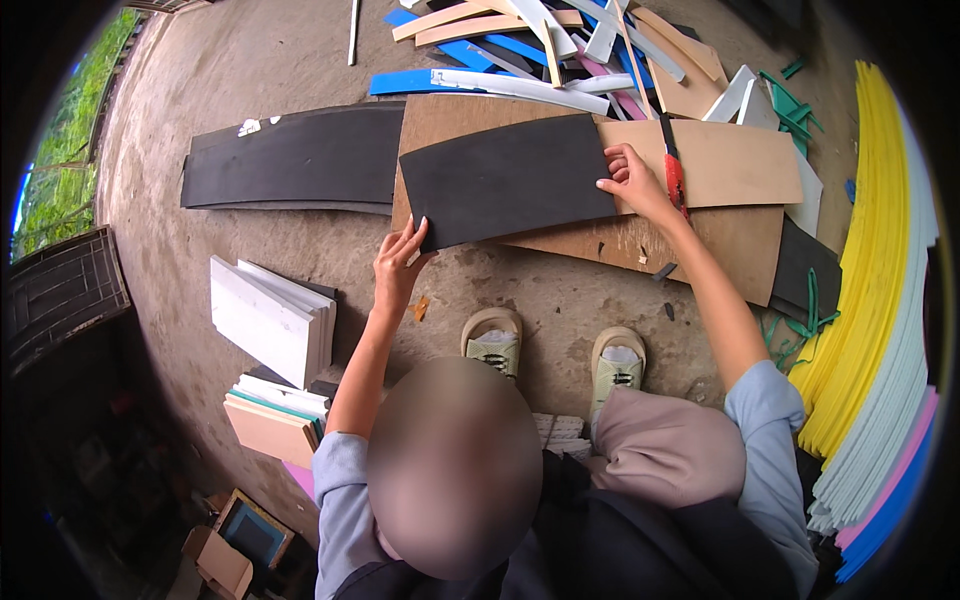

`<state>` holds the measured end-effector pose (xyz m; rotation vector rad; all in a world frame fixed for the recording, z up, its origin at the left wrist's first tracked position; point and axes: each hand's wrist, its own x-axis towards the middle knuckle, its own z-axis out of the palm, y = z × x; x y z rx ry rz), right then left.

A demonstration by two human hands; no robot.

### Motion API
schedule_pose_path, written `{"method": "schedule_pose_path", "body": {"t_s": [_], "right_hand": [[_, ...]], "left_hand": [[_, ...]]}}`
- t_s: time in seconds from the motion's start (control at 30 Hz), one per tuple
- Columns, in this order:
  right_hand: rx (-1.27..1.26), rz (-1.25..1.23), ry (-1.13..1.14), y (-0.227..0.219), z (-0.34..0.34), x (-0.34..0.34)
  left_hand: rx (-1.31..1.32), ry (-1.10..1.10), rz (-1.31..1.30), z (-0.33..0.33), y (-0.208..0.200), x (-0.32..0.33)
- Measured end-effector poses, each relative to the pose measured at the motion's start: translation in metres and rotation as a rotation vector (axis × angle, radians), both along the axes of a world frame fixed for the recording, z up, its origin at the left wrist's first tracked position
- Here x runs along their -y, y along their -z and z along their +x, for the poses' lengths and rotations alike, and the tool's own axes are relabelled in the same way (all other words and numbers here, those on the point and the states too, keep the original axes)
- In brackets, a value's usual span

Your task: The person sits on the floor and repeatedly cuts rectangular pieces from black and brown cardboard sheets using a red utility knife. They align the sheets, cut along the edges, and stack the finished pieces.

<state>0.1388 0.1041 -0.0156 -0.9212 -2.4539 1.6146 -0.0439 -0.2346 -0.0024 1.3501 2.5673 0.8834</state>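
A black foam sheet [505,180] lies on a brown board [720,160] on the concrete floor in front of me. My left hand [400,262] pinches the sheet's near left corner. My right hand [632,180] presses on the sheet's right edge, fingers spread over it. A red-handled cutter [673,172] lies on the board just right of my right hand, not held. My two feet in pale sandals [495,345] stand below the board.
Larger black sheets [290,160] lie to the left. Stacked white and tan foam blocks [272,320] sit at the lower left. Blue, white, pink and tan offcuts [540,45] pile up behind. Yellow, white, pink and blue sheets [870,300] curve along the right.
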Motion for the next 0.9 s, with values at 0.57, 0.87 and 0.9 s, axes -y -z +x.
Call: {"method": "schedule_pose_path", "body": {"t_s": [0.57,0.87,0.9], "right_hand": [[0.024,0.09,-0.004,-0.006,-0.005,-0.001],[0.394,0.746,0.333,-0.024,0.049,-0.015],[0.355,0.735,0.299,-0.021,0.052,-0.022]], "left_hand": [[-0.053,0.089,-0.187,-0.005,-0.02,-0.003],[-0.104,0.403,-0.173,0.05,-0.049,-0.142],[-0.135,0.451,-0.181,0.056,-0.046,-0.162]]}}
